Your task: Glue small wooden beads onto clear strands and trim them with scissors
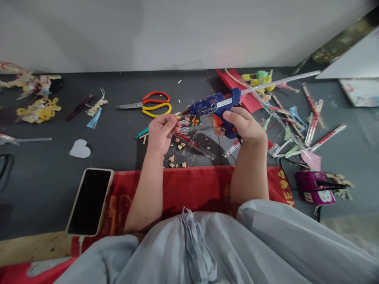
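My right hand [241, 125] is wrapped round the grip of a blue hot glue gun [217, 104], whose clear glue stick [281, 81] sticks out to the right. The gun's nozzle points left at a small colourful craft piece [189, 121]. My left hand [161, 130] pinches that piece by its pale end, fingers closed. Both hands hover above the dark grey table [118, 138], over small wood bits [177, 156] and a clear tube [197, 145].
Orange and yellow scissors [151, 103] lie behind my left hand. A phone [90, 201] rests at the near left, a paper heart [79, 149] beyond it. Sticks, tassels and pompoms [291, 118] clutter the right side, with a purple device [315, 187]. Red cloth [192, 187] covers the near edge.
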The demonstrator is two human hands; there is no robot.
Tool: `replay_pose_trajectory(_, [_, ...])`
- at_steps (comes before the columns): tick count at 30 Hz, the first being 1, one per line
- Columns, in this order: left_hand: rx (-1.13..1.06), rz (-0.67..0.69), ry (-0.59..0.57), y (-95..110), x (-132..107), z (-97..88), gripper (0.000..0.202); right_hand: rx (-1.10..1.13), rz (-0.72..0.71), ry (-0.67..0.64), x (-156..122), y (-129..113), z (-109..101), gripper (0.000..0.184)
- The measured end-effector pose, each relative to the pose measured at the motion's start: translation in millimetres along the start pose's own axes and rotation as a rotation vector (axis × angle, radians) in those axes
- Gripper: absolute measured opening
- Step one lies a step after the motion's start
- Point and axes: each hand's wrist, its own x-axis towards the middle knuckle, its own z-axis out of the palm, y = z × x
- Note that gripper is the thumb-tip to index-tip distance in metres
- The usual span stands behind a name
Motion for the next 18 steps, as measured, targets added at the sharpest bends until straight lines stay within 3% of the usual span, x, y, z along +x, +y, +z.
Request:
replay_pose_trajectory(5, [0.054, 0.001, 0.030, -0.1, -0.5, 0.1, 0.022, -0.021, 0.007, -0.015, 0.8, -0.2, 1.7, 0.039])
replay_pose_trajectory(18, [0.037, 0.026, -0.008, -1.3, -0.2, -1.3, 0.029, -0.028, 0.038, 0.012, 0.0, -0.7, -1.4, 0.042])
